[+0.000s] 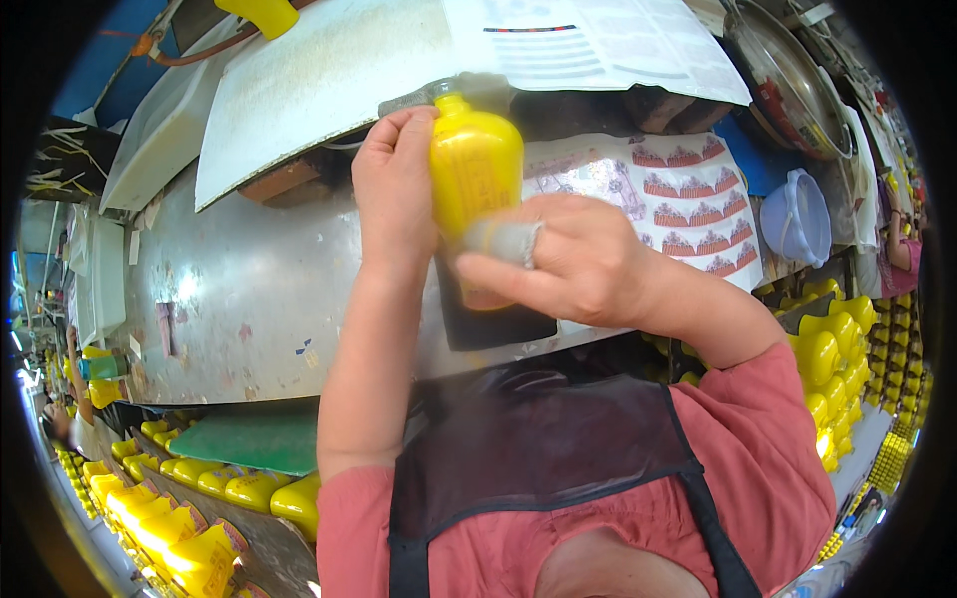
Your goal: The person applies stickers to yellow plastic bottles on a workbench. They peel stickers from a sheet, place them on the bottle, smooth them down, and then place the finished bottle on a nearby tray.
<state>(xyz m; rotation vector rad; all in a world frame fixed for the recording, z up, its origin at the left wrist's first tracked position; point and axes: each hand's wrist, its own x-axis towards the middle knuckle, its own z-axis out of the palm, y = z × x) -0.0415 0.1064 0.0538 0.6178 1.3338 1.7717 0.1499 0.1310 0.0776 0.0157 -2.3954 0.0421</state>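
Yellow bottle (478, 154) lies over the black pad (488, 329), neck away; left hand (396, 184) has fingers pinching its neck end. Right hand (583, 254), fingers curled in grey cloth (515, 242), crosses its front, contact probably light but blurred. Uneven pressure against that one-ended grip could twist the bottle off the pad, smudging its markings.

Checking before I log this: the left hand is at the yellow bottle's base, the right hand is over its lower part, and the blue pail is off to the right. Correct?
Not quite: in the head view, the left hand is at the yellow bottle's neck, not its base. The right hand is over its lower part, and the blue pail is off to the right.
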